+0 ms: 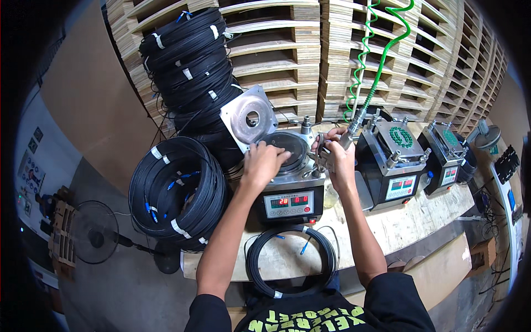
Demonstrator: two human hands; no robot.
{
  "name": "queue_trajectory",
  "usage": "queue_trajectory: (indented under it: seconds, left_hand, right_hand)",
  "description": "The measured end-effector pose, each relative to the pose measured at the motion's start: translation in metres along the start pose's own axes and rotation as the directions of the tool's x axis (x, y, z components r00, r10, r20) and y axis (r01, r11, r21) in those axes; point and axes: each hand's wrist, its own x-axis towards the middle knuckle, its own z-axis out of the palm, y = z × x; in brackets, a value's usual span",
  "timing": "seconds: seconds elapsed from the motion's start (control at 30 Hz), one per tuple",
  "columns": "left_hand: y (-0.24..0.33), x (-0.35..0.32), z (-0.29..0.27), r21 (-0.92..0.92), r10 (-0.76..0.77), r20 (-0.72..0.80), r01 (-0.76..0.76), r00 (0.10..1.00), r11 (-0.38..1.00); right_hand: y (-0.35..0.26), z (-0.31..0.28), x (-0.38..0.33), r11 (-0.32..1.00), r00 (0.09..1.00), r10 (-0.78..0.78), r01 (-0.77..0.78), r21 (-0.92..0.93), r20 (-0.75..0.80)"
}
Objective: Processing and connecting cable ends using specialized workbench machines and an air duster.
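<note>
My left hand [264, 161] rests at the left edge of a dark round disc [289, 150] on top of a black and metal polishing machine [293, 203]. Its fingers are stretched out over the disc. Tipped up against the machine's back left is a square metal plate [248, 117] with a round hole in its middle. My right hand [340, 155] is closed around an air blow gun [350, 135], just right of the disc. A green coiled hose [383, 58] runs up from the gun. Part of the gun is hidden by my fingers.
A coil of black cable [254, 260] with blue connectors lies at the table's front edge. Large cable coils [141, 188] are stacked at the left. Two similar machines [390, 166] [445, 160] stand to the right on the wooden table [398, 221]. Pallets [271, 61] rise behind.
</note>
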Motion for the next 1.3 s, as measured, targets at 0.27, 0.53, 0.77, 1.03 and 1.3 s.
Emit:
queue_trajectory:
  seconds: [0.27, 0.53, 0.77, 1.03, 1.3]
  left_hand:
    - [-0.029, 0.001, 0.014, -0.202, -0.229, -0.642, 0.127, 0.731, 0.971]
    - [-0.051, 0.012, 0.028, -0.523, -0.424, -0.441, 0.158, 0.791, 0.838]
    - [-0.055, 0.020, 0.044, -0.518, -0.435, -0.484, 0.152, 0.759, 0.842]
    - [-0.051, 0.016, 0.044, -0.511, -0.442, -0.455, 0.179, 0.773, 0.840]
    - [-0.061, 0.024, 0.041, -0.556, -0.457, -0.413, 0.179, 0.788, 0.812]
  right_hand:
    - [-0.044, -0.054, 0.058, 0.943, 0.997, -0.077, 0.063, -0.326, -0.030]
    - [-0.107, -0.174, 0.213, 0.274, 0.985, -0.160, -0.010, -0.962, -0.056]
    - [-0.104, -0.250, 0.276, 0.206, 0.907, -0.358, -0.154, -0.966, -0.221]
    - [-0.084, -0.253, 0.207, 0.159, 0.918, -0.396, 0.081, -0.984, 0.011]
    - [-0.040, -0.165, 0.015, 0.434, 0.959, 0.209, 0.085, -0.897, 0.192]
